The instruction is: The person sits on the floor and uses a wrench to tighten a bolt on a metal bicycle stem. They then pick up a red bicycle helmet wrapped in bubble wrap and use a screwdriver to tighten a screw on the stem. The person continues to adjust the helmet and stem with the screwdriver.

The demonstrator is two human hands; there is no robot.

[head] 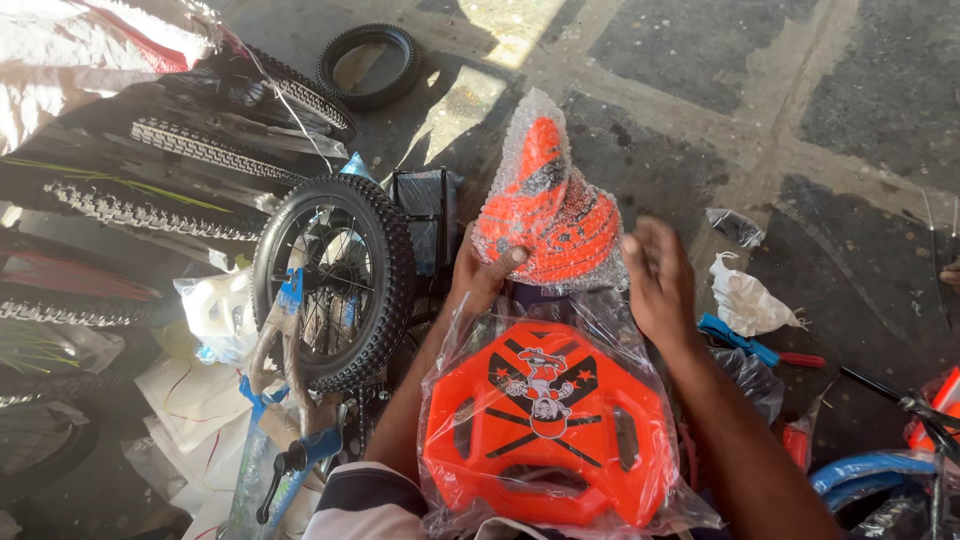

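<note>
A: Orange plastic part (548, 205) in bubble wrap, held up above the lap. Curved, ribbed, with dark markings under the wrap.

B: Held how?

A: Pinched at its lower left edge by the left hand (478, 272), thumb pressed on the front. Grip clenched on the wrapped part. Right hand (658, 282) just beside its right edge, fingers loosely spread, blurred; grip released, holding nothing.

B: Below that?

A: Resting between the forearms, a second orange plastic panel (548, 428), flat and roughly shield-shaped, with slots and a black-and-white cartoon print. Sealed in a clear, glossy, crinkled bag.

B: And around?

A: To the left, a small wheel (335, 280) with a knobby black tyre and thin metal spokes, fixed in a blue bicycle frame (290, 440) partly wrapped in clear film. Further left, more knobby tyres (190, 150) stacked under plastic. A loose black tyre (368, 65) lying up on the concrete floor (850, 90). To the right, crumpled white plastic (745, 300) and a blue-handled tool (738, 338) on the floor.
</note>
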